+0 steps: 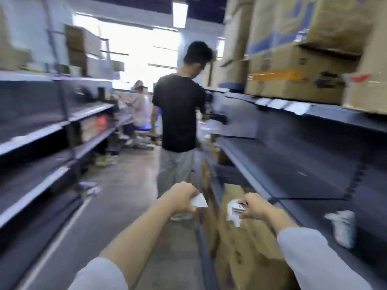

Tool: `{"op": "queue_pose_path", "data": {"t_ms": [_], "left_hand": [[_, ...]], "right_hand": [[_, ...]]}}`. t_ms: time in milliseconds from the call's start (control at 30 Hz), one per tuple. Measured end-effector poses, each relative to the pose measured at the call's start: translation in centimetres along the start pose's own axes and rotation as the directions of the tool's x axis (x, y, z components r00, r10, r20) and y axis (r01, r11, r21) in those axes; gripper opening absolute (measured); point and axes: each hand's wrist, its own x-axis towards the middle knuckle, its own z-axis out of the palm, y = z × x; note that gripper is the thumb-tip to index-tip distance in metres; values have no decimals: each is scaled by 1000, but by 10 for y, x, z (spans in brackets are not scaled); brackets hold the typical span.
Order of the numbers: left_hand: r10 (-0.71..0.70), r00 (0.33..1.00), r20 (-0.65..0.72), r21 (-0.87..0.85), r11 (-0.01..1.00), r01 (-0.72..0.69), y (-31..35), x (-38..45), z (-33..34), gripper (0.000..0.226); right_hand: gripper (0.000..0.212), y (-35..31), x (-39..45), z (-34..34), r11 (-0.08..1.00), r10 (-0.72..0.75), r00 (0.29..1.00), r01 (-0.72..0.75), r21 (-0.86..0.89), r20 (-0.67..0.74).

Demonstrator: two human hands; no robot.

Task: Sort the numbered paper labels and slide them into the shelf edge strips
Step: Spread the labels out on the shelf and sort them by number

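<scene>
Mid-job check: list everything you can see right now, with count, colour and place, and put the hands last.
single label: one, white, pinched in the left hand
label stack: one bundle, white with dark print, in the right hand; the count of labels is blurred
shelf labels: a few, white, on the edge of the right upper shelf
right shelving: grey, lower shelves mostly bare
left shelving: grey, a few boxes on it
cardboard boxes: several, brown, on top of the right shelving
floor carton: brown, below the hands
standing person: one, black shirt, in the aisle ahead
seated person: one, light top, farther back
white shoe: one, lower right
left hand: holds the single label
right hand: grips the label stack
</scene>
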Motion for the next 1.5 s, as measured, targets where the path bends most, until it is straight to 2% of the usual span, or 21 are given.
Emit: {"op": "queue_pose_path", "data": {"t_ms": [33,100,233,300,333,533,667,733,833,900,933,1000,1067,1233,1300,1433,1500], "left_hand": [[-67,998,-10,7,998,67,-21,-23,-8,23],[-188,981,-41,25,982,189,-57,-68,-26,22],[-356,931,-77,98,927,363,-122,-149,-53,16],[-432,896,-99,113,890,441,-152,-189,-65,14],[-464,878,-120,106,873,476,-167,-209,-71,14],[-622,737,-265,-25,768,639,-242,-309,-93,30],[-659,703,-266,-53,739,672,-270,-335,-87,31],[-679,683,-269,-88,723,685,-285,-341,-83,28],[-698,661,-277,-107,706,700,-310,-343,-79,20],[-713,649,-266,-120,692,712,-328,-340,-77,17],[-720,643,-260,-122,685,718,-337,-337,-76,18],[-725,639,-256,-104,678,728,-354,-330,-76,28],[-734,629,-255,-105,668,737,-374,-320,-79,35],[-755,590,-284,-96,635,766,-450,-279,-86,35],[-782,555,-283,-149,607,780,-485,-263,-92,32],[-840,465,-279,-197,524,829,-556,-242,-101,10],[-865,423,-270,-196,480,855,-593,-237,-102,16]], "right_hand": [[36,-26,11,9,999,-44,999,44,-1,24],[24,-79,33,24,988,-148,987,150,-25,64],[33,-194,69,48,926,-368,921,375,-33,125],[16,-259,83,58,891,-447,882,453,-12,147],[9,-291,87,62,870,-486,861,492,-3,150],[9,-446,89,93,712,-683,708,700,-51,177],[18,-495,91,100,657,-725,659,749,-91,200],[5,-510,98,104,651,-724,658,751,-110,205],[25,-529,115,109,658,-723,656,749,-73,218],[9,-541,129,114,649,-724,649,756,-88,234],[5,-547,137,116,633,-735,637,767,-99,232],[19,-558,153,118,618,-750,617,782,-80,237],[20,-571,174,118,603,-766,600,795,-64,232],[16,-607,258,117,559,-812,553,829,-21,186],[6,-628,298,113,531,-835,522,848,1,175],[7,-678,372,110,477,-870,465,878,37,166],[15,-708,404,115,440,-889,426,896,58,169]]}}
